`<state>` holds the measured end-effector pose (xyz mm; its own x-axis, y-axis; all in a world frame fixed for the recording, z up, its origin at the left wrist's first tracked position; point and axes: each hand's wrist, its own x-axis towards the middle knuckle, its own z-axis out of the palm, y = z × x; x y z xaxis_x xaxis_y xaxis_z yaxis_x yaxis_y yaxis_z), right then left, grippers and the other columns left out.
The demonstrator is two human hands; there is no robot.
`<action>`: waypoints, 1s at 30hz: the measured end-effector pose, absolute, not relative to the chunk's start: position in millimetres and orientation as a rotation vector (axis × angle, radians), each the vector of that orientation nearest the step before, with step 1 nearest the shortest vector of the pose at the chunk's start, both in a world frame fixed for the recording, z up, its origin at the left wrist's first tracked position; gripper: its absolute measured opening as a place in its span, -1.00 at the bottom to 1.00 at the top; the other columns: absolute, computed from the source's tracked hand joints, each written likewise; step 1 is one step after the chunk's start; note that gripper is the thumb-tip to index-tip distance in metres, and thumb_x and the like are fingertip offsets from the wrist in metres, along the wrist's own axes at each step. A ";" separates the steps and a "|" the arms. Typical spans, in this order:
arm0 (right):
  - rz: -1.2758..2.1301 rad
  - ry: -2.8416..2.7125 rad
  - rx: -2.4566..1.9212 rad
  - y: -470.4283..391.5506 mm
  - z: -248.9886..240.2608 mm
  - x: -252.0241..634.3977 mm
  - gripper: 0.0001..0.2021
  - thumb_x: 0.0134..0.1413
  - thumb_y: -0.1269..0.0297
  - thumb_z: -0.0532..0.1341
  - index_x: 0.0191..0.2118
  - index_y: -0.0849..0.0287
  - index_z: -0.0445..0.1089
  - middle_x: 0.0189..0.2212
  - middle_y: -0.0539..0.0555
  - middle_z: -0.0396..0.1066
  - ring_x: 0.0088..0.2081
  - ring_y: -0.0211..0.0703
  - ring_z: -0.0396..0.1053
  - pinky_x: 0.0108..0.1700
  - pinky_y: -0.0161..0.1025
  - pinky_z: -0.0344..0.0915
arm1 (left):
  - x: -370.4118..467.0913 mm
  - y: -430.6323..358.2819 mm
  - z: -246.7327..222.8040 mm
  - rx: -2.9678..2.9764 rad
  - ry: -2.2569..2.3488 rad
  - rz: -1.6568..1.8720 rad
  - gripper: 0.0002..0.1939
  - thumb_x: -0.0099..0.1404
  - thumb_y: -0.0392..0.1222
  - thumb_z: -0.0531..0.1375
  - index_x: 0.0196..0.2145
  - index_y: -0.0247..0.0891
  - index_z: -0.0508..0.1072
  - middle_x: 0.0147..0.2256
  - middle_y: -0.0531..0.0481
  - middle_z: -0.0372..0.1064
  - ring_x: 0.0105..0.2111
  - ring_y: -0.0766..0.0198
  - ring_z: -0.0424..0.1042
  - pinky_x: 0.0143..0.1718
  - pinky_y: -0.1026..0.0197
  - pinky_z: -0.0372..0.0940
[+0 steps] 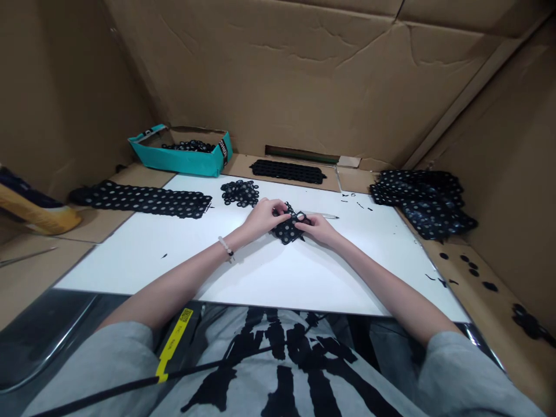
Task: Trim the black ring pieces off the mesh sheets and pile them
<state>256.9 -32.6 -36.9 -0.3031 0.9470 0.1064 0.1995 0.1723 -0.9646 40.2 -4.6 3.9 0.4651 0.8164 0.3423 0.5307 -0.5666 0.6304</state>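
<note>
Over the middle of the white board (182, 255), a small black sheet with round holes (287, 230) is held between both hands. My left hand (266, 216) pinches its upper left part with thumb and finger. At its right side my right hand (318, 227) has its fingers closed on the upper right edge, where a small black ring sticks up. A pen-like white tool (324, 216) lies behind my right hand. Just left of and behind my left hand is a pile of small black rings (240, 193).
A teal box (182, 161) of black pieces stands at the back left. Perforated black strips lie at left (143, 198) and back (287, 171); a stack (428, 200) is at right. Black scraps dot the right side. A yellow-and-dark can (35, 205) is far left. Cardboard walls surround the board.
</note>
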 end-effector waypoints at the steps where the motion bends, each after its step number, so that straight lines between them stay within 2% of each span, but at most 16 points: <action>1: 1.177 -1.665 -1.117 -32.5 -37.1 256.8 -0.66 -0.03 0.00 0.34 -0.40 0.24 0.46 -0.51 -0.03 0.34 -0.44 -0.25 0.19 -0.33 -0.27 0.13 | 41.9 -4.0 2.7 2.307 1.104 0.880 -0.78 0.26 -0.01 0.25 -0.30 -0.19 0.59 -0.30 -0.03 0.58 -0.17 0.06 0.46 -0.09 0.07 0.28; 6: 1.234 -1.625 -1.130 -30.8 -38.5 257.7 -0.64 -0.06 -0.03 0.34 -0.40 0.23 0.46 -0.51 -0.02 0.37 -0.45 -0.24 0.21 -0.35 -0.27 0.14 | 37.5 17.2 0.6 2.088 1.134 0.920 -0.81 0.22 -0.11 0.25 -0.39 -0.23 0.63 -0.34 -0.05 0.60 -0.29 0.10 0.50 -0.16 0.11 0.32; 9: 1.247 -1.638 -1.168 -30.1 -40.6 258.9 -0.63 -0.06 -0.04 0.35 -0.40 0.24 0.47 -0.53 -0.02 0.37 -0.46 -0.24 0.22 -0.37 -0.27 0.15 | 6.9 44.7 10.3 1.870 1.392 1.214 -0.79 0.21 -0.07 0.25 -0.41 -0.23 0.61 -0.35 -0.09 0.59 -0.29 0.05 0.51 -0.19 0.06 0.33; 11: 1.225 -1.662 -1.178 -30.4 -41.9 259.3 -0.63 -0.06 -0.03 0.36 -0.41 0.24 0.48 -0.53 -0.01 0.38 -0.46 -0.24 0.22 -0.36 -0.26 0.17 | -21.4 61.4 18.8 1.848 1.558 1.444 -0.79 0.19 -0.03 0.27 -0.44 -0.20 0.59 -0.34 -0.09 0.59 -0.27 0.01 0.50 -0.14 -0.02 0.31; 13: 1.222 -1.647 -1.173 -31.1 -42.6 259.3 -0.63 -0.07 -0.04 0.36 -0.41 0.23 0.49 -0.53 0.00 0.40 -0.44 -0.21 0.25 -0.34 -0.24 0.20 | -46.8 72.9 23.9 1.852 1.634 1.522 -0.77 0.18 0.03 0.29 -0.46 -0.16 0.57 -0.33 -0.11 0.58 -0.23 -0.05 0.48 -0.06 -0.11 0.26; 17: 1.256 -1.604 -1.171 -32.7 -42.2 258.5 -0.63 -0.11 -0.04 0.38 -0.39 0.23 0.51 -0.52 0.01 0.41 -0.42 -0.18 0.29 -0.32 -0.21 0.25 | -69.0 82.3 18.9 1.989 1.776 1.326 -0.72 0.09 0.13 0.33 -0.56 -0.10 0.54 -0.37 -0.20 0.53 -0.08 -0.23 0.38 -0.02 -0.20 0.17; 19: 1.266 -1.584 -1.168 -33.2 -41.4 257.9 -0.63 -0.12 -0.04 0.39 -0.38 0.22 0.51 -0.52 0.02 0.41 -0.42 -0.17 0.30 -0.32 -0.21 0.26 | -65.7 82.3 15.1 2.108 1.798 1.241 -0.73 0.14 0.11 0.29 -0.53 -0.11 0.55 -0.30 -0.25 0.54 -0.02 -0.27 0.32 0.00 -0.23 0.15; 22: 1.261 -1.537 -1.166 -33.7 -39.8 256.4 -0.61 -0.15 -0.04 0.40 -0.36 0.23 0.49 -0.51 0.01 0.40 -0.42 -0.18 0.30 -0.34 -0.23 0.25 | -46.6 72.3 17.1 2.341 1.651 1.308 -0.71 0.31 0.02 0.16 -0.37 -0.19 0.58 -0.18 -0.25 0.53 -0.05 -0.17 0.33 0.02 -0.23 0.13; 24: 1.254 -1.497 -1.162 -34.5 -38.3 255.0 -0.61 -0.16 -0.04 0.41 -0.37 0.23 0.47 -0.51 0.00 0.39 -0.43 -0.20 0.29 -0.36 -0.24 0.23 | -26.3 56.8 21.8 2.469 1.446 1.304 -0.72 0.36 -0.01 0.14 -0.32 -0.22 0.56 -0.20 -0.19 0.53 -0.09 -0.06 0.35 0.02 -0.16 0.16; 27: 1.238 -1.469 -1.150 -36.7 -35.3 252.7 -0.60 -0.17 -0.05 0.41 -0.41 0.22 0.44 -0.55 -0.04 0.34 -0.47 -0.25 0.23 -0.40 -0.28 0.18 | 7.9 24.5 25.3 2.641 0.957 1.017 -0.76 0.29 0.01 0.25 -0.33 -0.21 0.54 -0.22 -0.09 0.54 -0.14 0.06 0.38 -0.01 -0.01 0.22; 30: 1.184 -1.505 -1.147 -38.9 -31.9 250.9 -0.60 -0.09 -0.09 0.37 -0.42 0.22 0.45 -0.56 -0.05 0.32 -0.48 -0.26 0.22 -0.40 -0.28 0.15 | 33.9 -3.4 19.9 2.631 0.772 0.820 -0.76 0.21 0.01 0.33 -0.27 -0.20 0.54 -0.30 -0.06 0.53 -0.19 0.08 0.37 -0.18 0.09 0.27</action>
